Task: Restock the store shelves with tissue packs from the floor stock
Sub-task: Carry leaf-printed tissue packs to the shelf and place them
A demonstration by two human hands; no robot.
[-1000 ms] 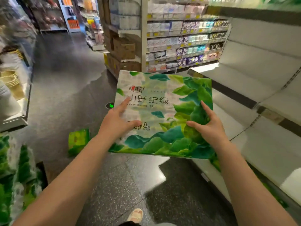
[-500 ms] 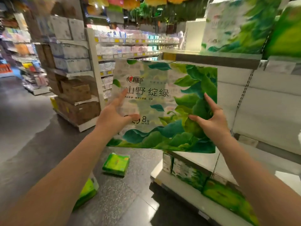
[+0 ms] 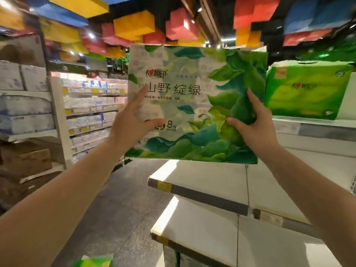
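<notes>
Above white shelf (image 3: 202, 180) | both hands grip tissue pack (image 3: 194, 97) upright

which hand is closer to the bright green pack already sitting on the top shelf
Right. The right hand grips the held tissue pack at its right edge, just left of the bright green pack. The left hand holds the far left edge.

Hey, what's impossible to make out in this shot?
Head view only:
- Fingers behind the large leaf-printed green and white tissue pack: hidden by the pack itself.
- Small print under its big characters: blurred.
- Logo on the bright green pack on the upper white shelf: smeared.
- Green pack on the floor: cut off by bottom edge.
</notes>
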